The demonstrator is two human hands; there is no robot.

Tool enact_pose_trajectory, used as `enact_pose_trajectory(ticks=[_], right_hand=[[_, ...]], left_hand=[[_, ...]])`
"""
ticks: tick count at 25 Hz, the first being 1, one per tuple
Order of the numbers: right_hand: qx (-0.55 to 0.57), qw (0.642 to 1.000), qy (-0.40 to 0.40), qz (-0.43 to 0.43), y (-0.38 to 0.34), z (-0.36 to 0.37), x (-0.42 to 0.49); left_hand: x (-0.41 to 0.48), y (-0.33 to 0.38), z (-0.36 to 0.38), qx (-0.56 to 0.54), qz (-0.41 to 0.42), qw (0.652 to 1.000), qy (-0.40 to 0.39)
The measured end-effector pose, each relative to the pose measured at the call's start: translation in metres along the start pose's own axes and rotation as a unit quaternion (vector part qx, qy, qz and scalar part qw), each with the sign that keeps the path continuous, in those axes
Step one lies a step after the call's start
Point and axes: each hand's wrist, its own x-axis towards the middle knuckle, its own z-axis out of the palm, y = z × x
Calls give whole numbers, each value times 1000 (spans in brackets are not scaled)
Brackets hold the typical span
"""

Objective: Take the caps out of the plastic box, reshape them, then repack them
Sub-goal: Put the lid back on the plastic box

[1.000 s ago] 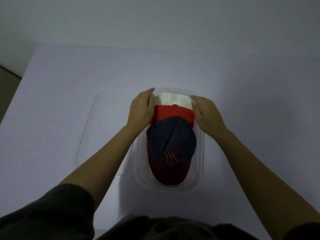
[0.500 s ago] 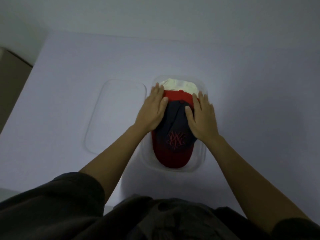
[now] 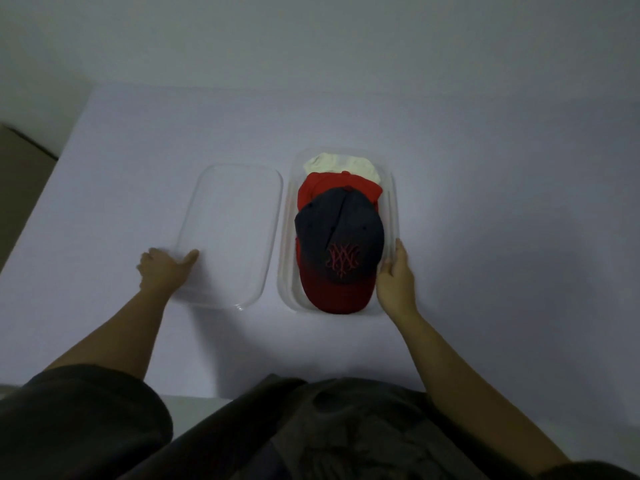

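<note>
Sitting on the white table (image 3: 485,202), the clear box (image 3: 286,244) holds three stacked caps. A navy cap (image 3: 341,233) with a red brim lies on top at the box's near end, a red cap (image 3: 329,187) is under it and a cream cap (image 3: 341,165) fills the far end. The right hand (image 3: 396,282) holds the box's right wall, thumb inside, fingers straight along the outside. Just left of the box the clear lid (image 3: 232,230) lies flat. The left hand (image 3: 161,270) pinches its near left edge, thumb on top, fingers curled.
</note>
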Motion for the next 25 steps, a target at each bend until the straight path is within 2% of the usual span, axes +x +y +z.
enact_pose_trajectory(ticks=[7, 9, 13, 19, 23, 25], right_hand=[[18, 1000, 20, 6, -3, 3, -7], [21, 999, 24, 4, -1, 4, -7], [71, 997, 32, 13, 3, 6, -4], [207, 977, 0, 42, 7, 6, 7], [289, 951, -34, 103, 3, -2, 8], [329, 936, -59, 108, -4, -11, 10]], left_hand=[[-1, 3, -11, -23, 22, 999, 16], [-5, -3, -19, -101, 77, 992, 6], [-17, -6, -48, -342, 124, 931, -6], [-39, 45, -89, -506, 117, 854, 27], [-87, 94, -59, -526, 118, 838, -78], [-113, 110, -33, -521, 120, 835, -130]])
